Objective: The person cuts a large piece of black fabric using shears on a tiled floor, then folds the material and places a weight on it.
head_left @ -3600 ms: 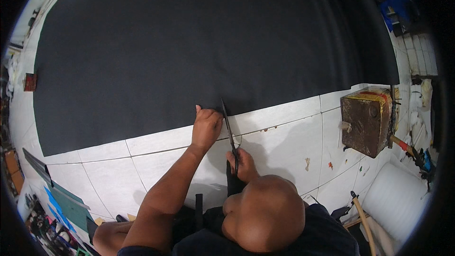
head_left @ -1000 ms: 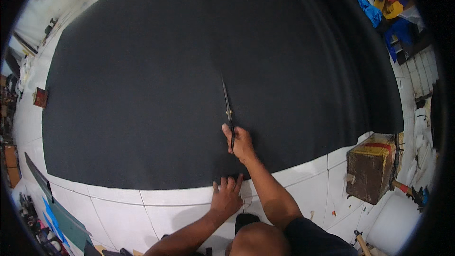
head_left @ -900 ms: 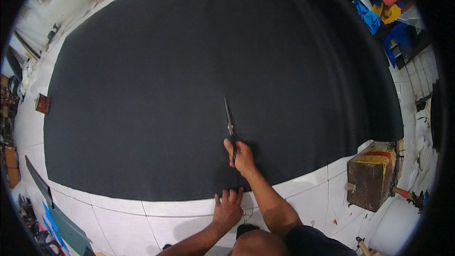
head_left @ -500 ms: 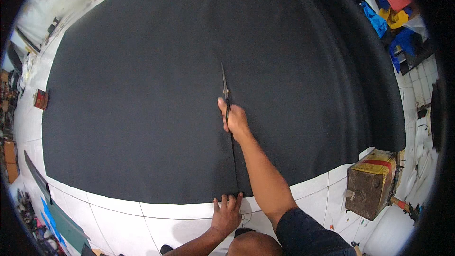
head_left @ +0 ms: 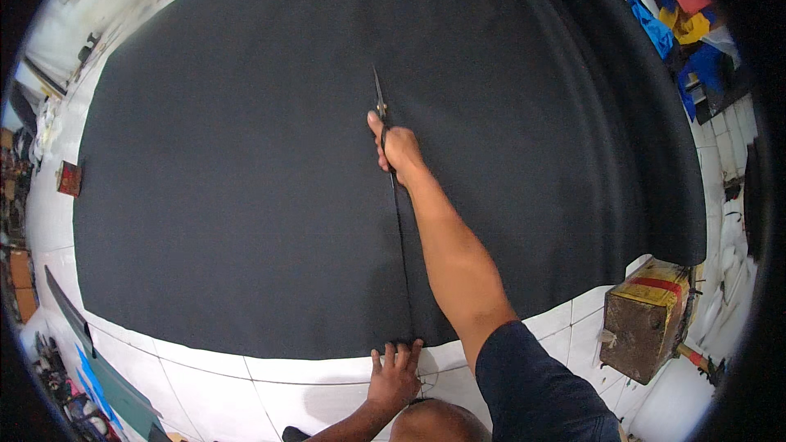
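Scissors [head_left: 379,105] mid-cloth [head_left: 246,155] in right hand [head_left: 399,150], edges far.

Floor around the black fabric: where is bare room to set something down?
Bare white tile floor runs between the black fabric and the left hand. It is crowded by the cardboard box and the coloured scraps.

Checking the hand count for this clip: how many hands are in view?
2. The right hand holds scissors far out on the black fabric; the left hand rests at its near edge.
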